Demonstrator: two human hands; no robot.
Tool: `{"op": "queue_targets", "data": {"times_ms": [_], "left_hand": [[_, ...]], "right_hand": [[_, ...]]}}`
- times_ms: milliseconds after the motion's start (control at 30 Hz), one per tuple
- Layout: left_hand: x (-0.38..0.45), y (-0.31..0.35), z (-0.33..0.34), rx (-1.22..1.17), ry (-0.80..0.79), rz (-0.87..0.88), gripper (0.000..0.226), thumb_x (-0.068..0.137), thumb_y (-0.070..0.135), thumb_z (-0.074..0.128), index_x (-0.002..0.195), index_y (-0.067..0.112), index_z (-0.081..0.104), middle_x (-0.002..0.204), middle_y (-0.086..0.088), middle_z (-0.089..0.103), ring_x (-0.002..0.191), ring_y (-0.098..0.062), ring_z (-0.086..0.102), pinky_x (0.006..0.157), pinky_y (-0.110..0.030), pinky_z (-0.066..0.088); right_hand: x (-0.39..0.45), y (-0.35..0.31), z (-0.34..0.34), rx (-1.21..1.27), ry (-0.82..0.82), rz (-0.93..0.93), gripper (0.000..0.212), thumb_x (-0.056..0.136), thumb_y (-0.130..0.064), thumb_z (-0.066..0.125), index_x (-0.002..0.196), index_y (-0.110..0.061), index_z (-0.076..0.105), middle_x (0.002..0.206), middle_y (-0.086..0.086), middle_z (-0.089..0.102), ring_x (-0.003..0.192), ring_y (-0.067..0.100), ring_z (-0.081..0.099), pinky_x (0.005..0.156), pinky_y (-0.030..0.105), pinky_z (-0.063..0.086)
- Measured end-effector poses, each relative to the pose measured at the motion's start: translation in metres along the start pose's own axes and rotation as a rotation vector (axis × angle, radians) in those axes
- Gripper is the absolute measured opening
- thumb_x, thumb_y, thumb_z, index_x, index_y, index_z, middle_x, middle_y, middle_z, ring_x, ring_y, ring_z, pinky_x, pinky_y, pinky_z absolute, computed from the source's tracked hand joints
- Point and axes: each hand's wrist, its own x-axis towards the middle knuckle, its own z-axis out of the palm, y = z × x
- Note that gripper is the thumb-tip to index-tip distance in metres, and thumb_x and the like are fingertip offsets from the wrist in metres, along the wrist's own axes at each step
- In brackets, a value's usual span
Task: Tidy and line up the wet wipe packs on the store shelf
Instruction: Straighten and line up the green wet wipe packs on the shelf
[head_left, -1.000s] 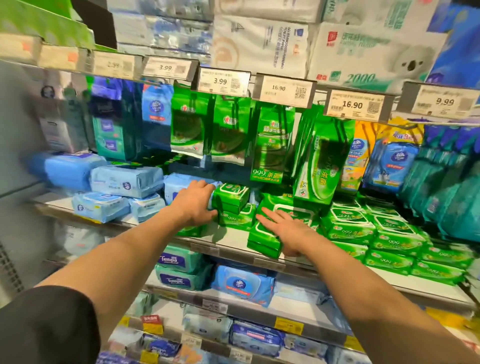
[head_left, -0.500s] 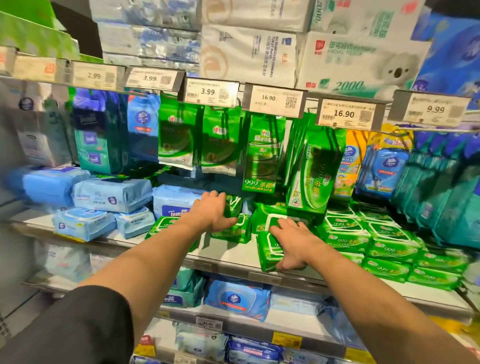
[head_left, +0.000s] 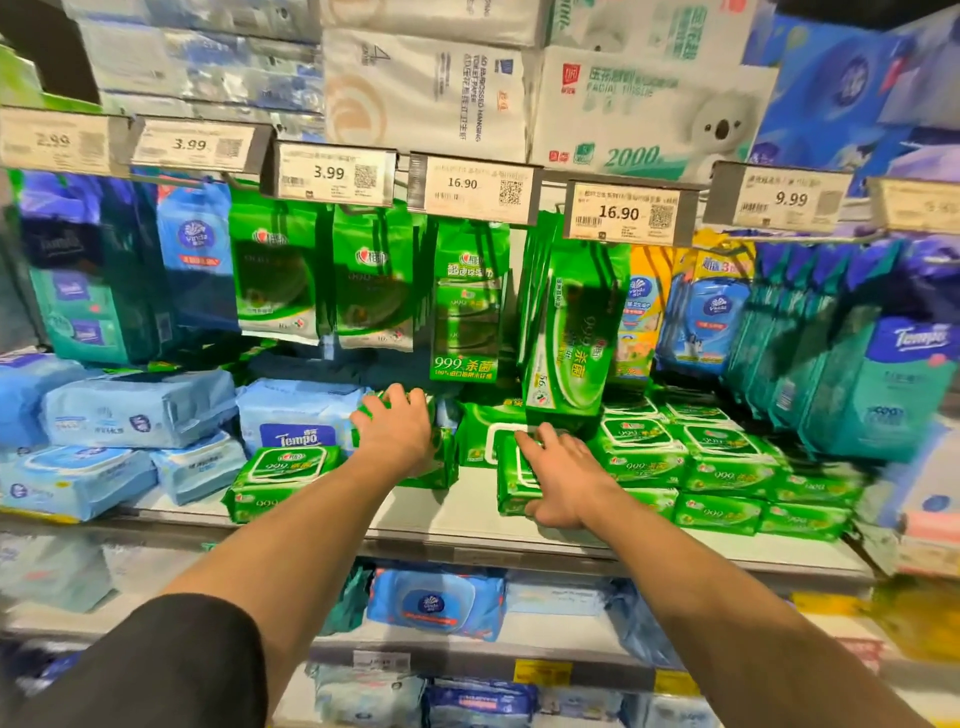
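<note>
Both hands are up on the shelf (head_left: 457, 525) in the green wipes section; left hand (head_left: 397, 431) sits on top of a green pack (head_left: 431, 457), fingers curled over its far edge and close together, so it's gripping it; right hand (head_left: 563, 480) is on another green pack (head_left: 514, 483) at the shelf front, fingers laid along the top and only slightly apart, thumb tucked down the near side, so it's clamped on too; one more green pack (head_left: 283, 475) lies just left of the left arm; neat green stacks (head_left: 727, 467) sit to the right; blue packs (head_left: 140, 410) are piled on the left.
</note>
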Motion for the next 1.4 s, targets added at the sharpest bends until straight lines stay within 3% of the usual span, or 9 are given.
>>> {"op": "queue_targets", "data": {"times_ms": [200, 333, 433, 667, 1067, 1300, 1400], "left_hand": [[0.007, -0.008, 0.004, -0.005, 0.012, 0.036, 0.056, 0.082, 0.017, 0.064, 0.129, 0.014, 0.033, 0.135, -0.013, 0.032, 0.131, -0.043, 0.03, 0.106, -0.061, 0.03], [0.01, -0.009, 0.004, -0.021, 0.009, 0.037, 0.055, 0.082, 0.014, 0.062, 0.128, 0.016, 0.033, 0.136, -0.012, 0.031, 0.131, -0.041, 0.03, 0.106, -0.061, 0.029], [0.011, -0.007, 0.003, -0.036, 0.01, 0.024, 0.054, 0.081, 0.016, 0.064, 0.126, 0.016, 0.034, 0.134, -0.011, 0.032, 0.131, -0.041, 0.03, 0.105, -0.061, 0.029], [0.003, -0.007, -0.004, -0.045, 0.012, 0.014, 0.055, 0.079, 0.022, 0.067, 0.123, 0.014, 0.035, 0.127, -0.009, 0.033, 0.127, -0.038, 0.032, 0.101, -0.058, 0.033], [0.004, -0.015, -0.017, -0.054, -0.084, 0.058, 0.055, 0.079, 0.014, 0.064, 0.125, 0.017, 0.035, 0.132, -0.013, 0.03, 0.128, -0.04, 0.032, 0.1, -0.056, 0.04], [0.015, -0.01, -0.013, -0.031, -0.107, -0.027, 0.08, 0.078, 0.048, 0.071, 0.138, 0.013, 0.032, 0.138, -0.017, 0.037, 0.133, -0.039, 0.028, 0.106, -0.052, 0.034], [0.018, -0.011, -0.005, 0.005, -0.061, -0.02, 0.072, 0.081, 0.044, 0.07, 0.136, 0.015, 0.033, 0.139, -0.017, 0.033, 0.132, -0.038, 0.029, 0.106, -0.052, 0.033]], "right_hand": [[0.004, 0.0, 0.008, -0.036, -0.1, 0.083, 0.088, 0.083, -0.026, 0.064, 0.153, -0.013, 0.012, 0.151, 0.019, 0.021, 0.136, 0.041, 0.029, 0.113, 0.046, 0.03], [0.005, 0.002, 0.014, -0.025, -0.081, 0.098, 0.071, 0.086, -0.023, 0.061, 0.147, -0.009, 0.027, 0.141, 0.014, 0.032, 0.129, 0.035, 0.034, 0.105, 0.045, 0.039], [0.003, 0.002, 0.019, -0.018, -0.053, 0.103, 0.068, 0.088, -0.021, 0.06, 0.146, -0.008, 0.028, 0.14, 0.011, 0.032, 0.129, 0.034, 0.034, 0.104, 0.044, 0.039], [0.003, -0.003, 0.028, -0.024, -0.022, 0.144, 0.074, 0.086, -0.021, 0.06, 0.147, -0.005, 0.023, 0.143, 0.012, 0.031, 0.131, 0.034, 0.031, 0.112, 0.043, 0.029], [0.002, -0.018, 0.034, 0.025, -0.055, 0.212, 0.083, 0.088, -0.021, 0.053, 0.152, -0.004, 0.002, 0.158, 0.013, 0.009, 0.146, 0.039, 0.003, 0.12, 0.048, 0.008], [0.0, -0.016, 0.048, 0.065, -0.016, 0.191, 0.081, 0.09, -0.021, 0.047, 0.153, -0.01, -0.004, 0.161, 0.012, -0.003, 0.147, 0.036, -0.007, 0.12, 0.047, -0.001], [0.0, -0.017, 0.051, 0.066, -0.001, 0.195, 0.082, 0.091, -0.025, 0.046, 0.153, -0.012, -0.006, 0.162, 0.012, -0.006, 0.147, 0.035, -0.01, 0.12, 0.047, -0.004]]}}
